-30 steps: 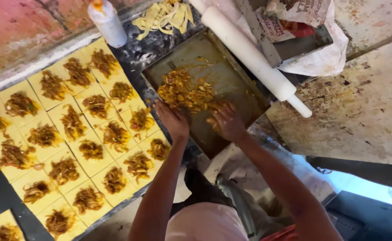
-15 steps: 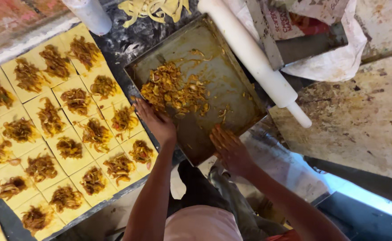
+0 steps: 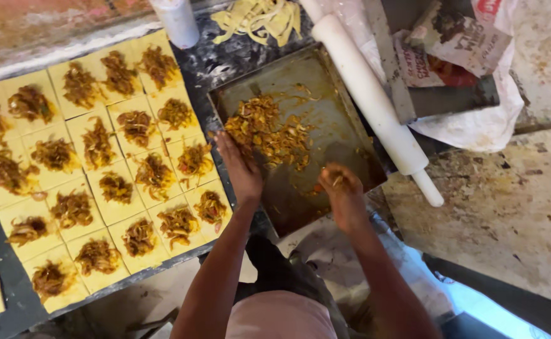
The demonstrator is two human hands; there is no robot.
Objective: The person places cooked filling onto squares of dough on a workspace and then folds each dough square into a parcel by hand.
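The left hand (image 3: pixel 241 168) lies flat and open, palm down, on the near left edge of a metal tray (image 3: pixel 338 135), holding nothing. Its fingertips touch the edge of the pile of fried filling (image 3: pixel 268 130), which spreads just beyond them across the left half of the tray. The right hand (image 3: pixel 343 191) hovers over the near right corner of the same tray with its fingers pinched shut on a small pinch of filling (image 3: pixel 336 180); bits of it show between the fingertips.

To the left of the left hand, close beside it, a sheet of yellow dough squares (image 3: pixel 109 160) covers the dark table (image 3: pixel 2 289), each square carrying a brown heap of filling. The nearest squares sit just beside the wrist.

Beyond the right hand and slightly to its right, a white rolling pin (image 3: pixel 373 100) lies slanted along the far right rim of the tray. Further out past the pin, a printed packet (image 3: pixel 457 47) lies on white paper (image 3: pixel 476 129). Far ahead of the left hand lie dough scraps (image 3: pixel 260 17) and a white bottle (image 3: pixel 178 22).
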